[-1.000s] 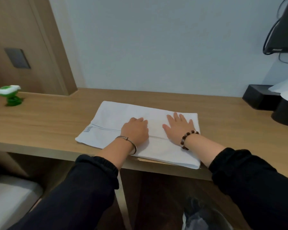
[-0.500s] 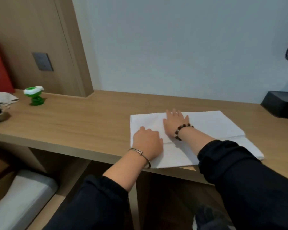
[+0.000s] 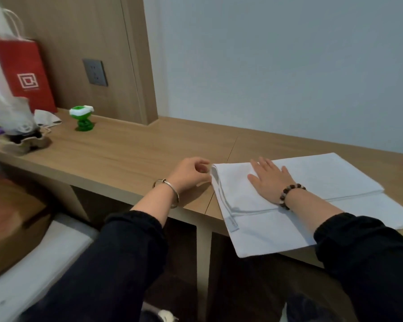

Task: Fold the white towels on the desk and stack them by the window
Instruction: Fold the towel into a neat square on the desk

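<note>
A white towel, folded in layers, lies on the wooden desk at the right, its near corner hanging over the front edge. My right hand lies flat on the towel's left part, fingers straight, pressing it down. My left hand is at the towel's left edge, its curled fingers and thumb pinching the folded edge there.
At the desk's far left stand a red paper bag, a white face mask, a small green toy and a cluttered tray. A grey wall socket sits on the wood panel. A white seat is below left.
The view has swung left. My left hand slid off the towel's top to its left edge and now pinches it. My right hand stays flat on the towel.
</note>
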The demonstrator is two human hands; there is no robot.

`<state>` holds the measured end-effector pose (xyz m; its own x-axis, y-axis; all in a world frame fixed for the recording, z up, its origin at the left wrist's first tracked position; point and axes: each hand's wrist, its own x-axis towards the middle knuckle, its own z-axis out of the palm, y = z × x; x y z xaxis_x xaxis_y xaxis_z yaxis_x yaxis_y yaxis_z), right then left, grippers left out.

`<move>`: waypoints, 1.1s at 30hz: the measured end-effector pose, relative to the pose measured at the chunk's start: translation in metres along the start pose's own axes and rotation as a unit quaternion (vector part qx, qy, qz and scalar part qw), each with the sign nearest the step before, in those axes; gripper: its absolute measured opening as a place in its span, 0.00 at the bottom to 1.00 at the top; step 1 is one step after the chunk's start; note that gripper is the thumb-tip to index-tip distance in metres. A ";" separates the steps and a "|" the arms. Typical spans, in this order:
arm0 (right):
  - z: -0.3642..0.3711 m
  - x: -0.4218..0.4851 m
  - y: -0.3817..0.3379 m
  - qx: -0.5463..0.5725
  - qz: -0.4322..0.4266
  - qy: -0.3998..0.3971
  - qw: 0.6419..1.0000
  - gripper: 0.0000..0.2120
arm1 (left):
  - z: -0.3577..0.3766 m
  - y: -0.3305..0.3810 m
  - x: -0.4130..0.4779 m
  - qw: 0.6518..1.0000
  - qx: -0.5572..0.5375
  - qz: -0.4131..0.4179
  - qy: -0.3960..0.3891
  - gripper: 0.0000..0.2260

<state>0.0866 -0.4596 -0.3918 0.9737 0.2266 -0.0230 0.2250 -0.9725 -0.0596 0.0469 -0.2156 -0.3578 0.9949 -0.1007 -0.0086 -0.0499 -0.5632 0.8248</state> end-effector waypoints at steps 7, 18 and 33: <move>-0.001 -0.001 0.000 0.003 -0.001 0.003 1.000 0.28 | 0.014 0.008 0.028 0.990 0.117 0.075 0.027 0.10; 0.001 -0.003 -0.002 0.005 0.008 0.012 1.000 0.27 | -0.002 0.009 0.040 0.998 -0.037 -0.046 -0.038 0.18; -0.001 -0.005 -0.013 0.025 0.083 0.038 0.995 0.28 | 0.016 0.019 0.065 0.988 0.141 -0.049 0.043 0.05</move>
<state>0.0789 -0.4478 -0.3897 0.9976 0.0563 0.0396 0.0604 -0.9920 -0.1105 0.1090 -0.2461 -0.3522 0.9993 0.0296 -0.0221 0.0369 -0.7746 0.6314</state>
